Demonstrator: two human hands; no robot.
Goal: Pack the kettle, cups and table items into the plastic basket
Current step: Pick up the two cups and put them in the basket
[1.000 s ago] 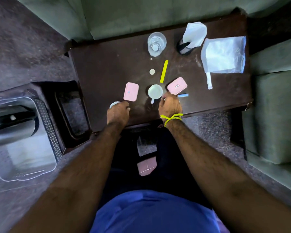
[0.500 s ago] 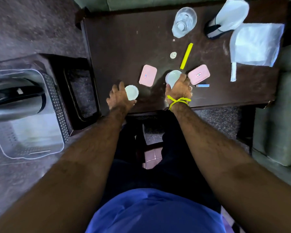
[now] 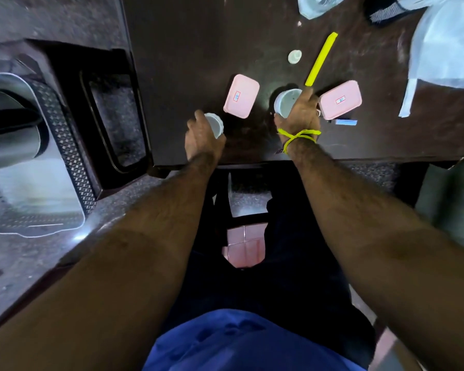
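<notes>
Left hand (image 3: 202,139) grasps a small cup (image 3: 214,125), fingers wrapped around its left side; right hand (image 3: 300,111) grips a larger cup (image 3: 285,102) from its right, on the dark table (image 3: 198,49).

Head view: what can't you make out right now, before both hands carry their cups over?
- Kettle in the plastic basket: cut off by the left edge, blurred.
- Glass and cloth: cropped by the top and right edges.
- Left hand's cup: largely covered by fingers.
- Pink box label: too small to read.
- Right hand's cup: near side hidden.
</notes>
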